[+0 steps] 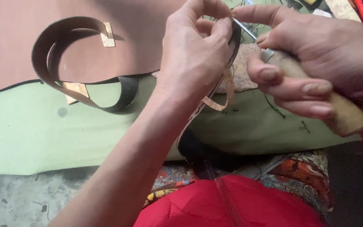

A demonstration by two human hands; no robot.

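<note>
From the head camera, the left hand (194, 54) is pinching the upper end of a dark leather strap (234, 46) between its thumb and fingertips, closed tight on it. The strap is running down from that pinch, behind the wrist, toward the person's lap, and a tan loop of thin strip (221, 98) is hanging off it just below the hand.

The right hand (316, 63) is wrapping its fingers around the wooden handle (345, 113) of an awl, gripping it firmly. The awl's metal shaft (248, 31) is pointing up and to the left, and its tip is meeting the strap right at the left hand's fingertips.

Both hands are working above a pale green cloth (30, 134). A large brown leather sheet (17, 46) is lying on the cloth at upper left, and 1 curled leather strip (64, 29) with 2 tan patches is resting on it, well apart from the hands. A red padded garment (227, 206) is filling the bottom edge.
</note>
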